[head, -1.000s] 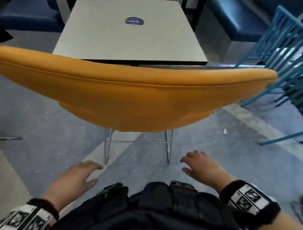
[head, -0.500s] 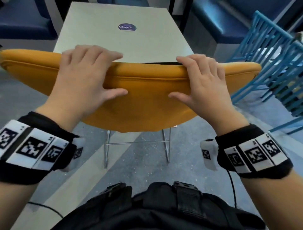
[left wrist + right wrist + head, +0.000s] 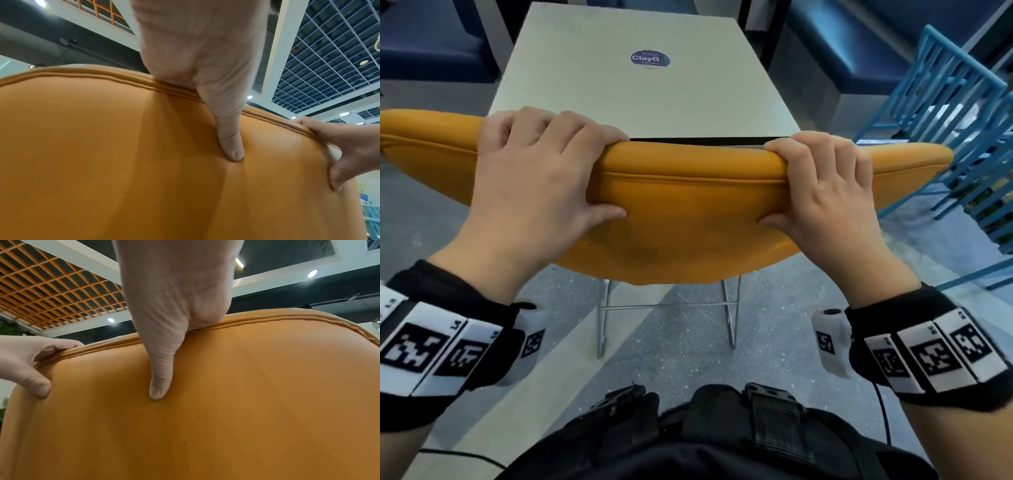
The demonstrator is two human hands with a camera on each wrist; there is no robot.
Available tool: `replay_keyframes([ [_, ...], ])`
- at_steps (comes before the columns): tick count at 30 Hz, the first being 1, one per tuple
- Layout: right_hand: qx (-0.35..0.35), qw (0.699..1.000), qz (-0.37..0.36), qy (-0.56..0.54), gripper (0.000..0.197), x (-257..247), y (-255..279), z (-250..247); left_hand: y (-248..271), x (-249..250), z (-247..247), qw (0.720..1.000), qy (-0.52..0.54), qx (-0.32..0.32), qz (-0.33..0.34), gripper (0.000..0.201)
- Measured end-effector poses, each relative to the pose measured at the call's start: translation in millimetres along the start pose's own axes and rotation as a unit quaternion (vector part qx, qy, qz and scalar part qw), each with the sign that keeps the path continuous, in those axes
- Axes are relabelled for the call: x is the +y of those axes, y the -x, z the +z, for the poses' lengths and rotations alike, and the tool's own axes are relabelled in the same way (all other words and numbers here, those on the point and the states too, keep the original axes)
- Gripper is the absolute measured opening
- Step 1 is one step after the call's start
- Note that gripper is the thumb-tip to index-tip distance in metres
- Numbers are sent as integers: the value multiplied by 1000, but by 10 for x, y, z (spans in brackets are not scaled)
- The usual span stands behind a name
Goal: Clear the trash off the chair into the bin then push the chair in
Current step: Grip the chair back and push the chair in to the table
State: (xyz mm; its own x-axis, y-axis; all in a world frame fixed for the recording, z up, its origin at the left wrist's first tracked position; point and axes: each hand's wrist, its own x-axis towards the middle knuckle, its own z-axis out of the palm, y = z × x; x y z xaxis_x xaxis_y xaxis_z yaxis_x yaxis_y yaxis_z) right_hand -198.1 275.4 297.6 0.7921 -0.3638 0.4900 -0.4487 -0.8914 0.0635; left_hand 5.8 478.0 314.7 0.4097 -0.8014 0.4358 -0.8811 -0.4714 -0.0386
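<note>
An orange padded chair on thin metal legs faces a pale grey table, its backrest top just short of the table's near edge. My left hand grips the top of the backrest left of centre, fingers curled over the rim, thumb pressed into the back. My right hand grips the rim right of centre the same way, thumb on the padding. The seat is hidden behind the backrest. No trash or bin shows.
A blue slatted metal chair stands close on the right. Dark blue benches flank the table at the back. A round sticker sits on the tabletop. The floor is grey with a pale stripe.
Both hands rose from low by my waist to the backrest top and closed their fingers over its rim. The table and chair now appear closer in the head view.
</note>
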Motion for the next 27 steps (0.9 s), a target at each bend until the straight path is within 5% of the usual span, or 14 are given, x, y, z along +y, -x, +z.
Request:
replay_keyframes([
  [12,6,1000,13,20,68,540,-192,202,-378,260,241,999,29,41,17,61],
  [27,29,1000,6,-8,69,962,-1049,756,-1442,118,658,998,35,-3,-49,64],
])
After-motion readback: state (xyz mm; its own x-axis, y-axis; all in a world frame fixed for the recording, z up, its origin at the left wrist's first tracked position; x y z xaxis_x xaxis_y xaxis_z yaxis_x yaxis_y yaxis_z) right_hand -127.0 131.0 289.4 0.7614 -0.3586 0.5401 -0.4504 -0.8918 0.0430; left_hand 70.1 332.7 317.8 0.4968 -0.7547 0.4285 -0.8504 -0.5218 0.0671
